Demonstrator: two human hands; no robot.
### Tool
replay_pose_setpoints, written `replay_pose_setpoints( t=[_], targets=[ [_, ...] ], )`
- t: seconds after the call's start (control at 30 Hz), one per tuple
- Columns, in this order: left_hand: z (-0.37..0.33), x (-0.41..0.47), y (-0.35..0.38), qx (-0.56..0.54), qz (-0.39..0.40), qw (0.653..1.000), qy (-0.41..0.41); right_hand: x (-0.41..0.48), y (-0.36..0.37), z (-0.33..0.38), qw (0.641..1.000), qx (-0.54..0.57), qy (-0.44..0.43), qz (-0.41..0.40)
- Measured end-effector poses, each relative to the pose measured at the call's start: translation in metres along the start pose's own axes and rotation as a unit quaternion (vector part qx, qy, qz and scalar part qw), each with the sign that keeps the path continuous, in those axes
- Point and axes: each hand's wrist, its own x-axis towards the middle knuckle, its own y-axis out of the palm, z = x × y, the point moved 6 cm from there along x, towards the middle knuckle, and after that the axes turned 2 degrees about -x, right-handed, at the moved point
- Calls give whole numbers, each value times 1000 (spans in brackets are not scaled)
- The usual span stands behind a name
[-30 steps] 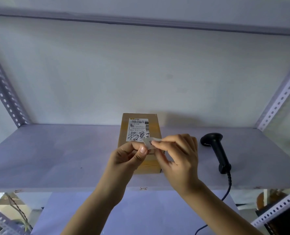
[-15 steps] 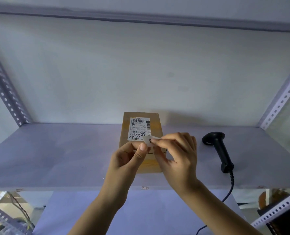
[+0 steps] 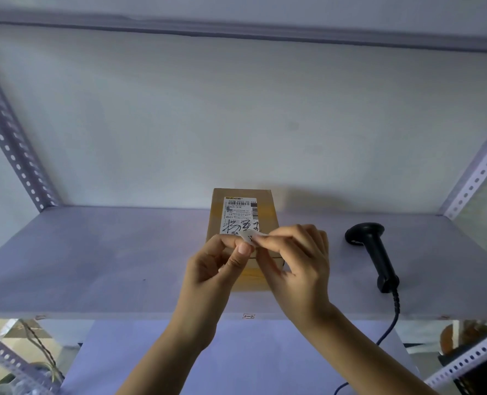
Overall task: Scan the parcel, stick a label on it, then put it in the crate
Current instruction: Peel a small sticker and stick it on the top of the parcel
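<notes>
A brown cardboard parcel [image 3: 242, 205] lies flat on the shelf board [image 3: 108, 252], with a white shipping sheet with barcodes and black handwriting on its top. Just above the parcel's near half, my left hand [image 3: 216, 269] and my right hand [image 3: 296, 260] pinch a small white label [image 3: 249, 237] between thumbs and fingertips. The label curls between the two hands. My hands hide the parcel's near part. A black handheld scanner [image 3: 374, 249] lies on the board to the right, its cable dropping over the front edge. No crate is in view.
Perforated metal uprights [image 3: 11, 143] stand at the shelf's left and right corners. A lower shelf board [image 3: 236, 354] shows below the front edge. Wires and clutter sit at the bottom left, dark objects at the bottom right. An upper shelf spans overhead.
Both hands keep hold of the small label above the parcel, shifting only slightly; the fingers work at the label. The scanner and parcel have not moved.
</notes>
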Motion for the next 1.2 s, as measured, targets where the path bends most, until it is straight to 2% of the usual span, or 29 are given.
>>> replay_pose_setpoints(
  t=[0.2, 0.3, 0.4, 0.47, 0.57, 0.67, 0.87, 1.07, 1.2],
  targets=[
    [-1, 0, 1, 8, -12, 1000, 13, 0, 5, 3, 999, 12, 10, 43],
    [0, 3, -6, 33, -47, 998, 16, 1, 10, 4, 987, 102, 61, 110],
    [3, 6, -16, 80, -82, 993, 17, -4, 16, 2, 929, 247, 206, 185],
    [1, 9, -18, 137, -89, 986, 34, -6, 19, 1, 888, 305, 276, 205],
    [1, 12, -17, 186, -66, 979, 47, -4, 22, -6, 852, 340, 345, 199],
    [3, 15, -18, 206, -53, 976, 44, -3, 26, -9, 837, 352, 365, 205],
    [7, 17, -23, 157, -19, 987, 10, -10, 35, -23, 788, 370, 461, 174],
    [12, 22, -62, 141, -49, 988, -47, -11, 45, -45, 729, 380, 562, 87],
    [11, 25, -108, 164, -92, 980, -68, -8, 52, -52, 717, 386, 579, 43]
  ],
)
